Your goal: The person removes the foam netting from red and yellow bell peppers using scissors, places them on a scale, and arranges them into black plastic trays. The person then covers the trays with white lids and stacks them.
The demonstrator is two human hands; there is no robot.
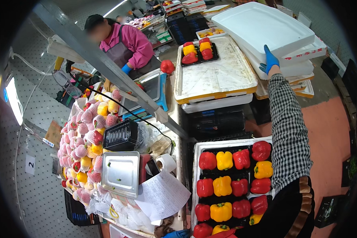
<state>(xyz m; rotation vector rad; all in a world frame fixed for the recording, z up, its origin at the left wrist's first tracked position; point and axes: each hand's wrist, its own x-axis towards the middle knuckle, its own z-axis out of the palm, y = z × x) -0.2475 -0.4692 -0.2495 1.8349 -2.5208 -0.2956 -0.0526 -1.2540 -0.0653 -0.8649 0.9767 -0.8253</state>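
Observation:
My right hand (269, 62), in a blue glove, grips the near edge of a white foam box (264, 26) on top of a stack at the upper right. Part of my left hand (177, 234), also gloved in blue, shows at the bottom edge; its fingers are cut off from view. Before me a white foam box (197, 154) holds black trays of red bell peppers (207, 160) and yellow bell peppers (224, 160). Beyond it, two black trays (199, 59) of peppers sit on a stained foam lid (223, 77).
A metal post (107, 62) slants across the view. On the left table are netted peppers (86, 128), a scale with a steel pan (120, 174), black trays (121, 135), a paper roll (166, 163) and a written sheet (163, 195). A co-worker (128, 44) stands beyond a blue scale (163, 92).

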